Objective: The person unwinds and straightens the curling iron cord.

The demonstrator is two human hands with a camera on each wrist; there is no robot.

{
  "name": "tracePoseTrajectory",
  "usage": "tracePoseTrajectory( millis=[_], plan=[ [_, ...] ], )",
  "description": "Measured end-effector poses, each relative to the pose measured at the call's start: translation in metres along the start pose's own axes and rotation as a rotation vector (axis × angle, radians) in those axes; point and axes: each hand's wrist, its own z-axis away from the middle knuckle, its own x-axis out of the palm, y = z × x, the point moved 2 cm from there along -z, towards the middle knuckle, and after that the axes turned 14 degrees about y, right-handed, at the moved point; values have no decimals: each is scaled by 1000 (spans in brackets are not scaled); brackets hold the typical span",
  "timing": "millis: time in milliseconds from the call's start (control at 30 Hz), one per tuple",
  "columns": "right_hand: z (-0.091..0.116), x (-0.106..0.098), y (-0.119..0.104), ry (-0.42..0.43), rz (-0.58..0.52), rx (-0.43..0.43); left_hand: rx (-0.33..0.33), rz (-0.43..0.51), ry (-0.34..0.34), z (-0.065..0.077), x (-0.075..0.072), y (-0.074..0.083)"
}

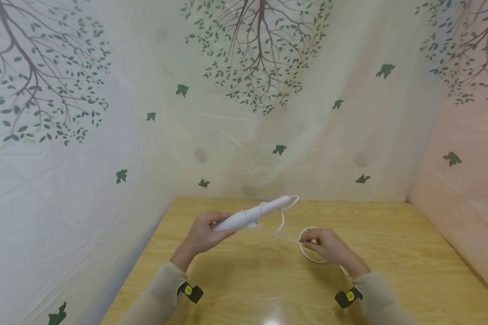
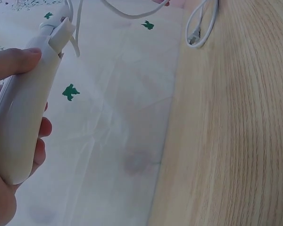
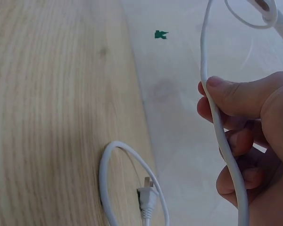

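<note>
A white curling iron (image 1: 248, 217) is raised above the table, tilted with its narrow cord end up to the right. My left hand (image 1: 201, 234) grips its thick end, the thumb along the near side in the left wrist view. Part of the white power cord (image 3: 232, 165) loops round the narrow part. Between thumb and forefinger, my right hand (image 1: 329, 246) pinches the cord to the right of the iron. Below that hand, the cord hangs in a loop, with its two-pin plug (image 3: 147, 200) beside it in the right wrist view.
The wooden table (image 1: 248, 280) reaches back to a pale curtain (image 1: 236, 149) printed with trees and leaves. Similar sheets hang at the left and right sides. A small black camera is strapped to each wrist.
</note>
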Motion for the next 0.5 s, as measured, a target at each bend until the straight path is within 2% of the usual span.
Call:
tracePoseTrajectory(
  millis=[100,333,500],
  plan=[
    [2,4,-7,-16,-36,-49,2,-8,19,0,0,-2],
    [11,7,-19,-128,-93,-40,3,4,55,1,0,-6],
    [13,7,-26,-103,-139,-136,-4,-22,72,1,0,-7]
  ],
)
